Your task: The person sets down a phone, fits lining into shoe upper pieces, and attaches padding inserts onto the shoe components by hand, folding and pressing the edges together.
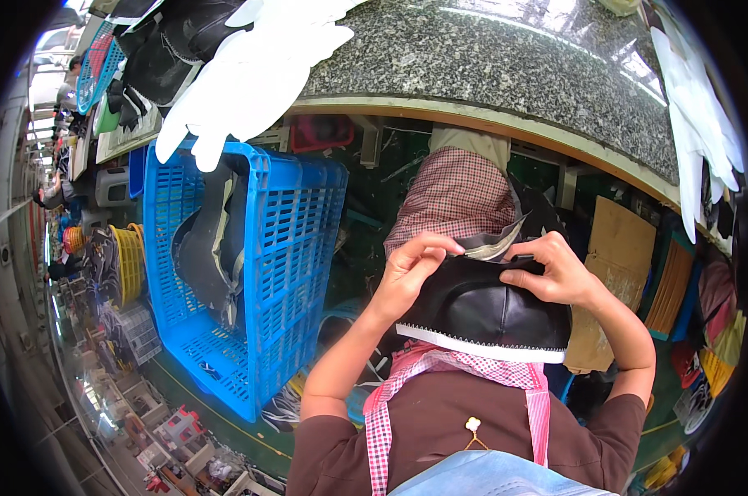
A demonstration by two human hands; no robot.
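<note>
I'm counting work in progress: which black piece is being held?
The glossy black piece held by the left hand and right hand, with white along its lower edge; the dark pieces in the blue crate are untouched.

Shirt (440, 405): plain brown, short sleeves (333, 450). Apron (490, 370): pink-and-white check, one strap (377, 438) at left, another at right. Lap cloth (457, 194), farther out: dark-red and pale check. Beige cloth (473, 142) shows at its far end; garment type not determinable. Pendant (473, 424): pale, clover-shaped, on a gold-toned chain (476, 443). Mask (506, 478), near edge: light blue. Left hand (414, 269) and right hand (552, 266): bare.
</note>
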